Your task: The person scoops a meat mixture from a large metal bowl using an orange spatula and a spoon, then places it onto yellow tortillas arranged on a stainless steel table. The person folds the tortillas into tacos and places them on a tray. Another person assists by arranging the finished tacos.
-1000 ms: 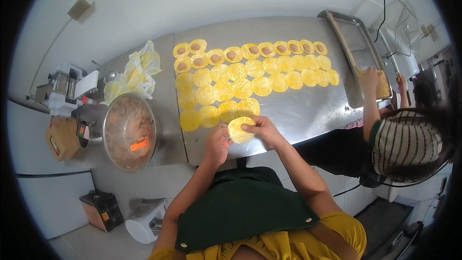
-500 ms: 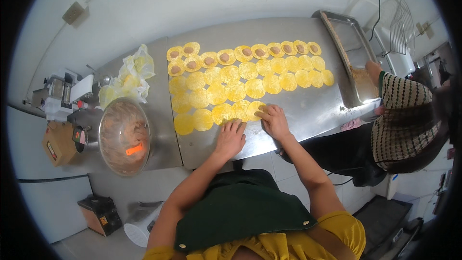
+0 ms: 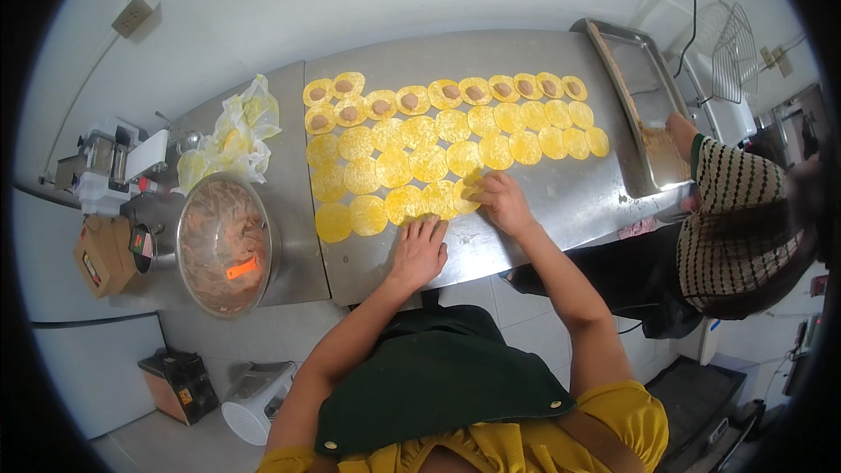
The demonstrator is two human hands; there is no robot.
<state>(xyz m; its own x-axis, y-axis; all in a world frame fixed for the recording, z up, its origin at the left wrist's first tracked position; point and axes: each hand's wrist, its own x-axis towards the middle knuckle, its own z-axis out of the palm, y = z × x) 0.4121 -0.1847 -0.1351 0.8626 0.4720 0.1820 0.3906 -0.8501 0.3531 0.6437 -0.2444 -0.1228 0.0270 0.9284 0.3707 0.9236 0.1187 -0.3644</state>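
Note:
Thin round yellow dough wrappers (image 3: 428, 165) lie in rows on the steel table (image 3: 385, 267). Those in the far row carry dabs of pinkish-brown filling (image 3: 410, 101). My left hand (image 3: 420, 250) rests palm down at the front of the nearest row, fingers stretched out and tips at a wrapper's edge. My right hand (image 3: 505, 204) is at the right end of that row, thumb and fingers pinched on the edge of the last wrapper (image 3: 465, 196). Its fingertips partly cover that wrapper.
Left of the wrappers stand a steel bowl (image 3: 182, 250) of filling with an orange-handled tool (image 3: 243, 268) and crumpled plastic bags (image 3: 236, 144). A metal tray (image 3: 644, 105) lies at the right, where another person's hand (image 3: 678, 129) reaches in. A cardboard box (image 3: 103, 258) sits far left.
My right hand has shifted slightly farther away and to the right, still at the last wrapper of the near row. My left hand has stayed nearly in place.

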